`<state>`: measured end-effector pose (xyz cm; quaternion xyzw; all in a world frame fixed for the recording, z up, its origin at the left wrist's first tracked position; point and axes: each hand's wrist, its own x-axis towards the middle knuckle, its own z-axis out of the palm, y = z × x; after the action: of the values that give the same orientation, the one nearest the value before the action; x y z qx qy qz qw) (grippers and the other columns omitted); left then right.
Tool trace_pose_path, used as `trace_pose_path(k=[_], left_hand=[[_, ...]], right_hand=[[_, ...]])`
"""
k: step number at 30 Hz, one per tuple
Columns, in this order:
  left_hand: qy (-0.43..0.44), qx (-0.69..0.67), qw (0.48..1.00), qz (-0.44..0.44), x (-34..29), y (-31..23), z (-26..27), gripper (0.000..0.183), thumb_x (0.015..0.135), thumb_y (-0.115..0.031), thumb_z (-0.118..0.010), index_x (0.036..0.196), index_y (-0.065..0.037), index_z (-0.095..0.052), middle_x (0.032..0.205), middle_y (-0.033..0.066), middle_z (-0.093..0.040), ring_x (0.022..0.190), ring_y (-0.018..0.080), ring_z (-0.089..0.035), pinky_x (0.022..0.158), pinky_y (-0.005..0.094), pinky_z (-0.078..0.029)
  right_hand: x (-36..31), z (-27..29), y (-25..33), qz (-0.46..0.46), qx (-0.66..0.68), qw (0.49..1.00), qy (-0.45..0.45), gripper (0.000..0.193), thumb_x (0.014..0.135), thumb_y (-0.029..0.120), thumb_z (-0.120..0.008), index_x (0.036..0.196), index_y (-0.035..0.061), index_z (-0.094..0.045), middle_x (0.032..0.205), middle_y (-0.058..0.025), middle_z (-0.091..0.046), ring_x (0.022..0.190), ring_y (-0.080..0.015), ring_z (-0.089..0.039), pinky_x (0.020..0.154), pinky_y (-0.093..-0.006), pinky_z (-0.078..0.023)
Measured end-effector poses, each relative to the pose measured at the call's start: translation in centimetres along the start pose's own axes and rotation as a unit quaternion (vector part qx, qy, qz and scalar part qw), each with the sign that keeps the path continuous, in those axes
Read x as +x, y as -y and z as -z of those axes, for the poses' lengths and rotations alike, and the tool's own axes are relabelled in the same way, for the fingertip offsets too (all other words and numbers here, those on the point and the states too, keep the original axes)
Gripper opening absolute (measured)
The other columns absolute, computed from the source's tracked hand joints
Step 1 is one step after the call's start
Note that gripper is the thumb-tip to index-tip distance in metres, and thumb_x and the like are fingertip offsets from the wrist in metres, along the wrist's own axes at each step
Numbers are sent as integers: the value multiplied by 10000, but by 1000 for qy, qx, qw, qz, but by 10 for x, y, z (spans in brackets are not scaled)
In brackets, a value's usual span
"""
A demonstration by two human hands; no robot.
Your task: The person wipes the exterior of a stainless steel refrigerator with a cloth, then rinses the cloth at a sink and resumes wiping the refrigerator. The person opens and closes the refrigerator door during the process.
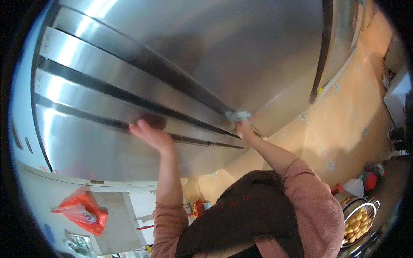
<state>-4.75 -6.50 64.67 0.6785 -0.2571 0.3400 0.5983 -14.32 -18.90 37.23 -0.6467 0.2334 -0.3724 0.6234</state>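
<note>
A large brushed-steel cabinet with door panels (245, 56), probably a refrigerator, fills the upper part of the view. Dark recessed strips run slantwise between its panels. My right hand (245, 130) is closed on a pale grey cloth (238, 115), pressed to the steel near the lower end of one dark strip. Further left, my left hand (151, 135) rests against the steel front beside another strip, fingers stretched out and holding nothing. Part of that hand is slightly blurred.
Tan floor tiles (318, 133) extend along the cabinet's right side. At lower right, a wire basket of round yellowish items (358, 224) sits near several bottles (368, 180). A red plastic bag (88, 211) lies at lower left.
</note>
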Motion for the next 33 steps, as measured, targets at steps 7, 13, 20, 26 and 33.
trace_pose_path(k=[7, 13, 20, 26, 33], left_hand=[[-16, -6, 1000, 1, 1, 20, 4, 535, 871, -337, -489, 1318, -87, -333, 1252, 193, -413, 1069, 313, -469, 860, 454, -445], [-55, 213, 955, -201, -1, 40, 4, 316, 963, -238, -383, 1202, -37, -432, 1319, 208, -391, 1121, 376, -472, 895, 437, -462], [-86, 157, 979, -96, -2, 31, 0, 380, 953, -300, -410, 1202, -14, -435, 1282, 190, -419, 1053, 339, -501, 885, 420, -457], [-64, 113, 982, -140, -2, 33, 1, 410, 936, -290, -426, 1214, 11, -437, 1273, 184, -424, 1051, 312, -502, 878, 409, -463], [-46, -165, 984, 41, -7, 22, -2, 371, 901, -227, -463, 1218, -34, -459, 1242, 154, -439, 1047, 286, -484, 841, 376, -471]], right_hand=[[48, -23, 185, 163, 64, 984, 44, 195, 912, 200, -508, 892, 13, -560, 779, -169, -600, 730, -343, -591, 630, -428, -446], [27, -31, 104, 222, 41, 972, -67, 73, 899, 91, -525, 903, 31, -566, 811, -165, -577, 755, -335, -566, 657, -393, -457], [-17, 2, -47, -165, -42, 985, 4, 166, 829, 135, -547, 912, 14, -625, 833, -195, -632, 700, -280, -591, 626, -406, -463], [13, -20, 55, -94, -7, 990, 104, 190, 875, 194, -542, 891, 8, -574, 811, -202, -602, 716, -333, -567, 616, -416, -427], [7, 6, 153, 172, 167, 947, -215, 100, 916, 26, -511, 1006, 5, -550, 927, -60, -573, 883, -170, -547, 806, -301, -441]])
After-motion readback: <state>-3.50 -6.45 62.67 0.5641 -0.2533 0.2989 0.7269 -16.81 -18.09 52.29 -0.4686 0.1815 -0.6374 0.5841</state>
